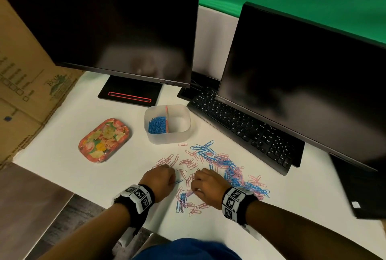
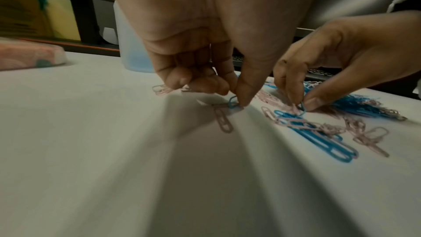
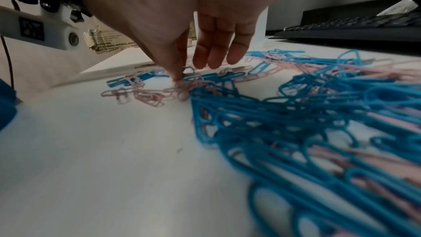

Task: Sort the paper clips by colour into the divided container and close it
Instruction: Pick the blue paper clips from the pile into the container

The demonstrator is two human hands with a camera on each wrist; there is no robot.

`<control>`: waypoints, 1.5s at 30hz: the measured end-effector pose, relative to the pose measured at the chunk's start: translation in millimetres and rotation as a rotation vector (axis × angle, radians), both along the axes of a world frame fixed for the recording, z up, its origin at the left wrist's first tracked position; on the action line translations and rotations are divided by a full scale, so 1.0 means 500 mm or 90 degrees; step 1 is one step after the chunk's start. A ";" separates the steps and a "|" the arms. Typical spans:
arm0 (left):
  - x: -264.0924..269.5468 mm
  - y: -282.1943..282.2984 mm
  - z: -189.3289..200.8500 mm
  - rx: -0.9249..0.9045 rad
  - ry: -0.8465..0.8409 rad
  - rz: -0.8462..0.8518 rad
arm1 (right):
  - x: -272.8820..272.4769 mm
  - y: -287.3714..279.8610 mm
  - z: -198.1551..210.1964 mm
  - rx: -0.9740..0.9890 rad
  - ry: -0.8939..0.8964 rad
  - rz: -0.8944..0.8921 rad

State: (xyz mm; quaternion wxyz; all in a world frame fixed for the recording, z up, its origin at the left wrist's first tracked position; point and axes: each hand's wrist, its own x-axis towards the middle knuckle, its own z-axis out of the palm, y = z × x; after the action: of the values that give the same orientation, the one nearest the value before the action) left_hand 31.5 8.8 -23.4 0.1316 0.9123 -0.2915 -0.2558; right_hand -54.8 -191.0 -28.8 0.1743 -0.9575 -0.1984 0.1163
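The left hand (image 2: pixel 205 46) pinches one blue wire paper clip (image 2: pixel 233 103) on the white tabletop (image 2: pixel 91 150). The right hand (image 3: pixel 182 15) pinches another blue paper clip (image 3: pixel 188 71) from the mixed pink-and-blue pile (image 1: pixel 225 168).

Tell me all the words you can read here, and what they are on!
"ECO-HYGIENE, NATURAL, ECO-F...": on a torn paper label beyond the right hand; the rest is too blurred.
"Eco": on the cardboard box; the print under it is too small.
Keyboard letters: too small.
Wristband squares: patterns, not words.
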 end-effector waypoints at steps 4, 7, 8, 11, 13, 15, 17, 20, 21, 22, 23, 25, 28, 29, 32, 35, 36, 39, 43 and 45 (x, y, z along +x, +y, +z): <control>0.010 0.004 0.006 -0.066 0.040 0.039 | 0.009 -0.009 0.009 0.047 0.053 -0.069; 0.017 0.002 0.018 -0.136 0.075 0.077 | 0.015 -0.017 0.021 0.118 0.143 -0.215; 0.019 0.001 0.020 -0.173 0.091 0.094 | 0.017 -0.019 0.020 0.162 0.165 -0.278; 0.021 -0.001 0.023 -0.242 0.166 0.149 | 0.023 -0.025 0.019 0.311 0.230 -0.431; 0.023 -0.002 0.024 -0.277 0.258 0.202 | 0.030 -0.028 0.025 0.409 0.306 -0.503; 0.022 -0.006 0.032 -0.325 0.374 0.274 | 0.038 -0.031 0.035 0.529 0.396 -0.565; 0.020 -0.010 0.043 -0.348 0.419 0.309 | 0.043 -0.034 0.048 0.620 0.436 -0.607; 0.014 -0.008 0.054 -0.326 0.389 0.265 | 0.047 -0.032 0.061 0.655 0.439 -0.615; 0.011 -0.004 0.053 -0.292 0.352 0.213 | 0.047 -0.029 0.062 0.617 0.433 -0.585; 0.006 -0.001 0.050 -0.256 0.317 0.153 | 0.047 -0.025 0.062 0.555 0.423 -0.540; 0.000 0.000 0.047 -0.216 0.288 0.088 | 0.046 -0.018 0.065 0.482 0.407 -0.485; -0.013 0.001 0.035 -0.108 0.228 -0.050 | 0.038 0.000 0.064 0.346 0.369 -0.383; -0.025 0.005 0.013 -0.019 0.131 -0.142 | 0.010 0.032 0.062 0.223 0.314 -0.242; -0.023 0.006 0.007 -0.024 0.117 -0.130 | 0.001 0.038 0.062 0.180 0.304 -0.191; -0.007 0.013 -0.003 -0.030 0.090 -0.094 | -0.019 0.040 0.052 0.065 0.271 -0.078; 0.012 0.017 -0.001 -0.033 0.065 -0.054 | -0.027 0.025 0.048 0.023 0.251 -0.074; 0.018 0.018 -0.001 -0.045 0.059 -0.033 | -0.028 0.017 0.047 0.017 0.244 -0.083; 0.036 0.024 0.002 -0.076 0.078 0.043 | -0.027 -0.007 0.047 -0.009 0.220 -0.099; 0.050 0.028 0.005 -0.108 0.082 0.131 | -0.025 -0.019 0.047 -0.008 0.168 -0.134; 0.054 0.027 0.004 -0.113 0.068 0.163 | -0.025 -0.015 0.049 -0.009 0.147 -0.173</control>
State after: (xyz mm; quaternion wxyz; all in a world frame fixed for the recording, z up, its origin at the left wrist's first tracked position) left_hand 58.5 22.3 -21.6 0.2582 0.9120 -0.1866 -0.2583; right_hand -67.4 -198.3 -4.1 0.2030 -0.9570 -0.0453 0.2022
